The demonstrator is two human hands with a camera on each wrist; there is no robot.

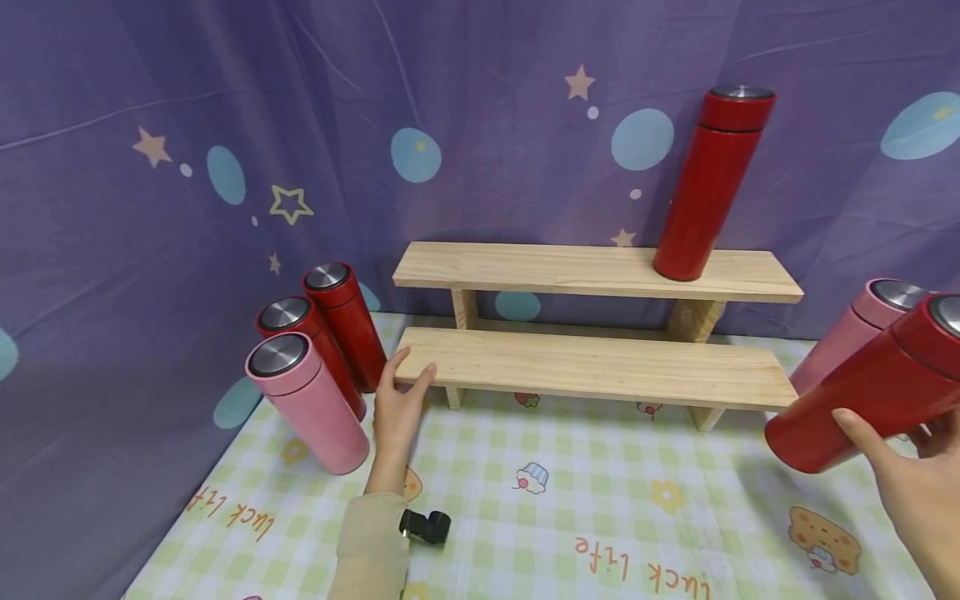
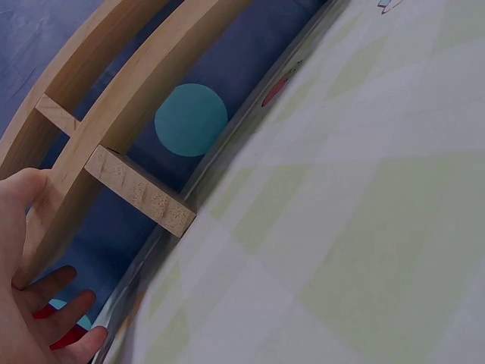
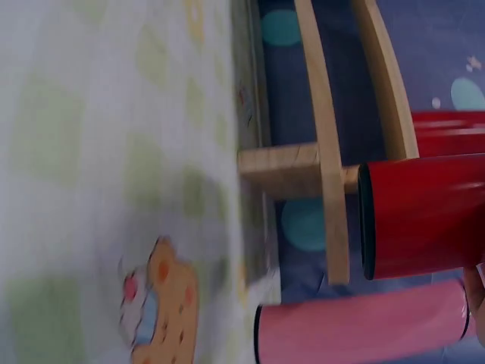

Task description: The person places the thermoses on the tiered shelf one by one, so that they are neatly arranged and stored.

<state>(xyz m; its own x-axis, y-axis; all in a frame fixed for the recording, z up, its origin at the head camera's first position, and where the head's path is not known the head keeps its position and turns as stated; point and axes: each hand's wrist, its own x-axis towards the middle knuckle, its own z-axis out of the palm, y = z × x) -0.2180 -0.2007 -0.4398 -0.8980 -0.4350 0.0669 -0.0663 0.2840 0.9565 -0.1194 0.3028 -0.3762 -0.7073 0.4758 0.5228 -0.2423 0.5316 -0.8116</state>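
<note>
A two-tier wooden shelf [image 1: 585,362] stands on the cloth. My left hand [image 1: 401,408] holds the left end of its lower board, thumb at the edge; in the left wrist view the other fingers [image 2: 68,315] spread out beyond the board end. At the right, my right hand [image 1: 911,475] grips a red thermos bottle [image 1: 862,392], tilted and raised off the table, its base toward the shelf's right end. Behind it stands a pink thermos bottle [image 1: 832,342], partly hidden. Another red thermos bottle [image 1: 708,183] stands upright on the upper board, right of the middle.
On the left, a pink thermos bottle [image 1: 318,412] and two red thermos bottles [image 1: 352,325] stand close together beside the shelf. A green-checked cloth [image 1: 525,525] covers the table. A purple curtain [image 1: 495,100] hangs behind. A black device [image 1: 426,527] sits at my left wrist.
</note>
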